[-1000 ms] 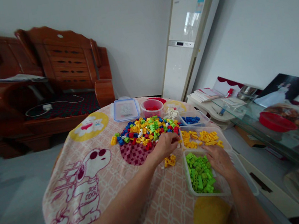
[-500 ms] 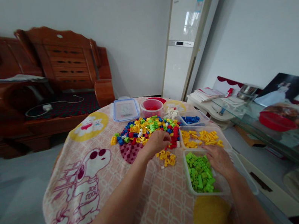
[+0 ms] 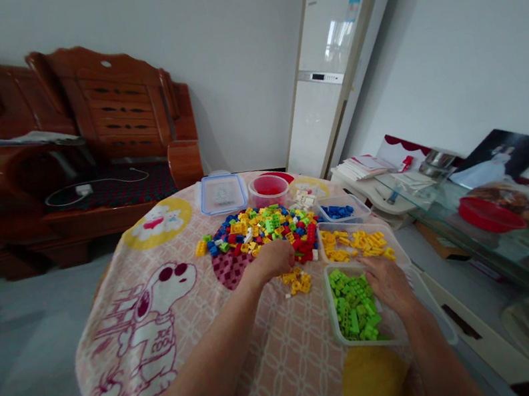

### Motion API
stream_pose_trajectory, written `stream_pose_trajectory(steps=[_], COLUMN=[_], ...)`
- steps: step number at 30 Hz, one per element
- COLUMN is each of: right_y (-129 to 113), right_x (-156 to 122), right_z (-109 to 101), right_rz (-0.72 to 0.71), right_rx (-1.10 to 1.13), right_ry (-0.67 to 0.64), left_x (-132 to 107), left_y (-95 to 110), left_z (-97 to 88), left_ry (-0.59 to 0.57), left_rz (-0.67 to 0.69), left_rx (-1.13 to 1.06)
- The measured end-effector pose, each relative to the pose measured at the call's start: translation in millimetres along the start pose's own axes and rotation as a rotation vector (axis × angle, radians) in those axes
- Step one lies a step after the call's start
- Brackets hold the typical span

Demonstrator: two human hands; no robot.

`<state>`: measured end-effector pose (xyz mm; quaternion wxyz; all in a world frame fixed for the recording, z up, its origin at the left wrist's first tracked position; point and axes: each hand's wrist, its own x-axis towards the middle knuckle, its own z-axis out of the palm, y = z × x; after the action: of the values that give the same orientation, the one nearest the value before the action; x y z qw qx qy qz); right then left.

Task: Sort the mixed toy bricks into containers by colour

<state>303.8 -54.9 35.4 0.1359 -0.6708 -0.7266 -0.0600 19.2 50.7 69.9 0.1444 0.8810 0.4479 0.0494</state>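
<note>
Curled in at the near edge of a mixed heap of toy building bricks [image 3: 254, 227], my left hand [image 3: 277, 258] has its fingertips turned down and mostly hidden; whatever they hold cannot be made out. Just below it lies a small cluster of yellow bricks [image 3: 299, 281]. My right hand [image 3: 387, 280] rests, fingers stretched out, on the rim between two clear plastic boxes. The nearer box [image 3: 334, 321] holds green bricks [image 3: 354, 311]; the farther one holds yellow bricks [image 3: 371, 243]. Red bricks [image 3: 310, 239] sit at the heap's right side.
Behind the yellow box, a smaller box holds blue bricks [image 3: 338, 211]. White bricks [image 3: 303, 199], a round tub [image 3: 268, 190] with red pieces and a blue-rimmed lid [image 3: 222, 194] are at the back. A glass-topped cabinet [image 3: 450, 214] borders the table's right side.
My left hand has drawn slightly left and down, and its fingers have turned downward out of sight. My right hand stays in place.
</note>
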Motion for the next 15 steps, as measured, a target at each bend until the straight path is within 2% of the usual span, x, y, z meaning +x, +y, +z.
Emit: stream_pose_trajectory(steps=[4,10,12,15], right_y=[0.6,-1.2,-1.1,-0.7], right_x=[0.1,0.6,0.7,1.0], right_z=[1.3,-0.9,-0.9,-0.5], right_rz=[0.011,0.012,0.011,0.010], right_rx=[0.007,0.003,0.003,-0.003], right_ry=[0.012,-0.008,-0.006,-0.012], left_x=[0.6,1.4,2.7,6.9], left_y=[-0.4,-6.4,-7.8,-3.1], left_z=[4.0,2.9,2.0,3.9], left_ry=[0.031,-0.023,0.014,0.129], left_rz=[0.008,0.059,0.056,0.060], left_rx=[-0.024,-0.087,-0.160,-0.342])
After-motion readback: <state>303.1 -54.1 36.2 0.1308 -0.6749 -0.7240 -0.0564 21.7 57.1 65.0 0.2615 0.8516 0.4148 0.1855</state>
